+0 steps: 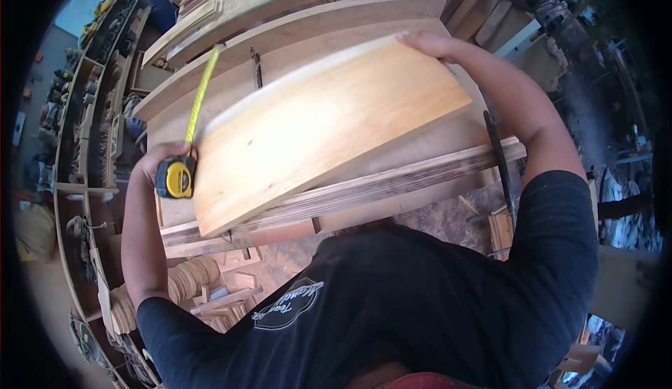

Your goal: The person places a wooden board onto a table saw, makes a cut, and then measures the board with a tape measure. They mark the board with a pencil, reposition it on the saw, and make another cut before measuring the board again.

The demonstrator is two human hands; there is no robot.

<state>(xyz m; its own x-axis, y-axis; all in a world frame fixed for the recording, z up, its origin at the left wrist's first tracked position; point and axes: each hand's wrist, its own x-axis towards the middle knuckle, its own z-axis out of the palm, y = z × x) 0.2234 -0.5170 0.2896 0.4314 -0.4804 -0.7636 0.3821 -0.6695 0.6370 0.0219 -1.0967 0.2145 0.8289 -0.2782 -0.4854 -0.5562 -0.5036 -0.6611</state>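
Observation:
A pale wooden board (315, 130) lies tilted across the workpiece in front of me, its near left corner over the front edge. My left hand (166, 156) is closed around a yellow and black tape measure (175, 180) beside the board's left end. From its case the yellow blade (203, 95) runs out and away from me, extended past the board's far left corner. My right hand (430, 44) grips the board at its far right corner; fingers beneath or behind the board are hidden.
Beneath the board is a wooden piece with a raised far rim (315, 21) and a layered near edge (392, 187). A dark clamp bar (500, 168) stands at the right. Tool shelves (87, 116) line the left. Wooden discs (178, 284) and offcuts lie below.

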